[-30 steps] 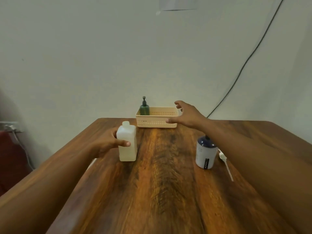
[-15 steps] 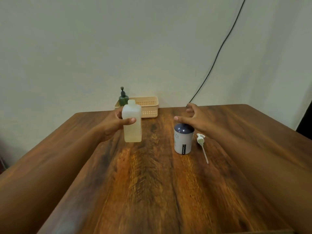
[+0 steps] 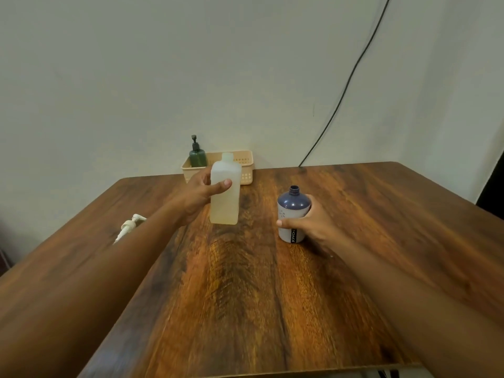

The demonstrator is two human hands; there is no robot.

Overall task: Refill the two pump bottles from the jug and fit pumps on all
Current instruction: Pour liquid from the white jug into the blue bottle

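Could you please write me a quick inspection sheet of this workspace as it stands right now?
Surface: wooden table, dark grained top.
Job's things: translucent jug, upright, neck uncapped; blue-topped bottle, standing, neck open with no pump; green pump bottle, pump fitted, standing in the beige basket; loose white pump, lying by the left forearm.
Clutter: nothing seen.
Grippers: left hand grips the jug; right hand holds the blue-topped bottle.
Cables: black cable runs down the wall to the table's far edge.
Surroundings: plain pale wall.
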